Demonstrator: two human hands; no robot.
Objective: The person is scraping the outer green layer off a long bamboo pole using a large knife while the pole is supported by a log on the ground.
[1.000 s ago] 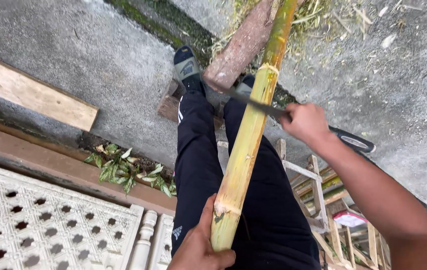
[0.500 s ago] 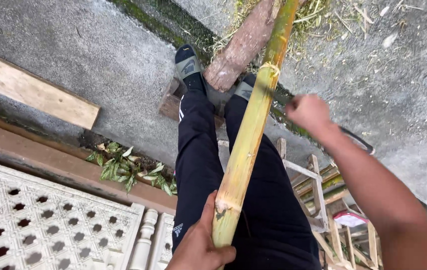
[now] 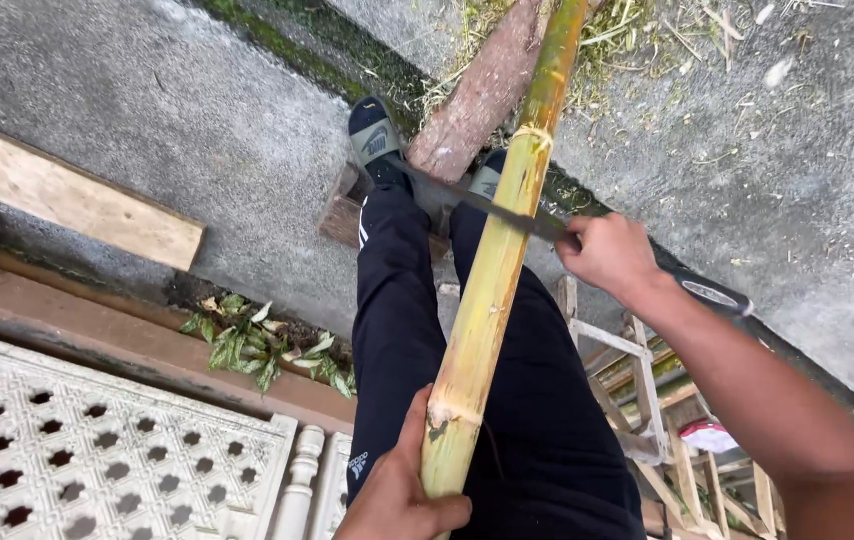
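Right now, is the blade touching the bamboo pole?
Yes, the blade in the right hand lies across the pole just below its node, while the left hand grips the near end.

The grey concrete ground (image 3: 167,130) bears 1 pale plank (image 3: 67,205), a log (image 3: 482,95) and leaves (image 3: 267,345).

We are bringing our right hand (image 3: 610,256) back down and in toward the bamboo pole (image 3: 492,280), after lifting it up and away from the stalk half a second ago. The machete blade (image 3: 492,206), which was out of sight behind the raised hand, is showing again and is lying across the pole just below the node. The dark handle end is coming back into view past the wrist.
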